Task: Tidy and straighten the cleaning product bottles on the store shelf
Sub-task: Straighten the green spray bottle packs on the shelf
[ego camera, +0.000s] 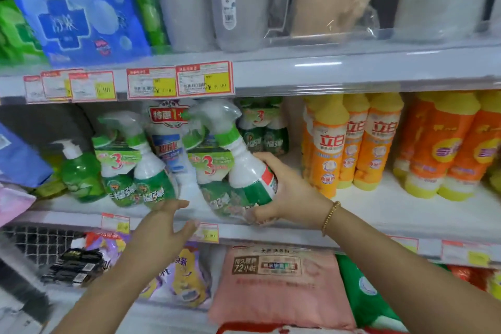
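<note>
Presently: my right hand (287, 192), fingers curled round the base of a tilted green-and-white spray bottle pack (244, 171), at the front of the middle shelf (379, 217). My left hand (162, 230), open, fingers relaxed, holding nothing, just below a second spray pack (141, 173). Left of that, a green pump bottle (78, 173). Right of my hands, orange detergent bottles (355, 144), upright in rows.
</note>
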### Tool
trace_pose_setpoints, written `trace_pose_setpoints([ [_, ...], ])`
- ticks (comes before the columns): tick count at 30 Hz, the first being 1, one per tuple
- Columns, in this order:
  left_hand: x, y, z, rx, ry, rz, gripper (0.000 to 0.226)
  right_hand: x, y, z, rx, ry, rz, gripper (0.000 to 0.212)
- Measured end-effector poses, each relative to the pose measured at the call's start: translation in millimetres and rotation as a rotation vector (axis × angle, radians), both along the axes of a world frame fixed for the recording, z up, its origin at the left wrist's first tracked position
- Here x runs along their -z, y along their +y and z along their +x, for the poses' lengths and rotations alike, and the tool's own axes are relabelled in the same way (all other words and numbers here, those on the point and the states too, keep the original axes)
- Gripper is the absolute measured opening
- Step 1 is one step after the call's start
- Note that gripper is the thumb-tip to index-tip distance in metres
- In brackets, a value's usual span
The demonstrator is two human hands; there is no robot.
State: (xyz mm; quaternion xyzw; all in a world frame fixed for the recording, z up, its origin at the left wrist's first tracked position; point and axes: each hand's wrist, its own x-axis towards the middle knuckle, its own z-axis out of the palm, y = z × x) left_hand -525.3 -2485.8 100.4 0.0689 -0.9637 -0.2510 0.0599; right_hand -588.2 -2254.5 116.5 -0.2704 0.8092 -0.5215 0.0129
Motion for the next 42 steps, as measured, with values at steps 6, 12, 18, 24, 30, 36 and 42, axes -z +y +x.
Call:
trace_pose_setpoints([
  [6,36,-12,-25,-0.03,0.112,0.114,0.042,29,-31,-46,-0.069,-0.187,-0.146,0.08],
  [12,41,-3,-47,-0.059,0.417,0.266,0.076,47,-42,-77,-0.146,-0.284,-0.139,0.084],
  [18,50,23,-71,-0.117,0.585,0.371,0.108,57,-62,-68,-0.055,-0.112,0.094,0.09],
  [24,66,20,-85,-0.109,0.645,0.452,0.115,42,-20,-90,0.47,-0.079,-0.136,0.036],
  [30,78,22,-90,-0.111,0.696,0.466,0.108,36,-26,-169,0.823,-0.052,-0.114,0.08],
  [36,80,21,-93,-0.114,0.707,0.469,0.108,47,-35,-186,0.936,0.06,0.119,0.078],
  [42,80,23,-93,-0.117,0.693,0.462,0.107,46,-39,-171,0.87,-0.042,0.034,0.071],
])
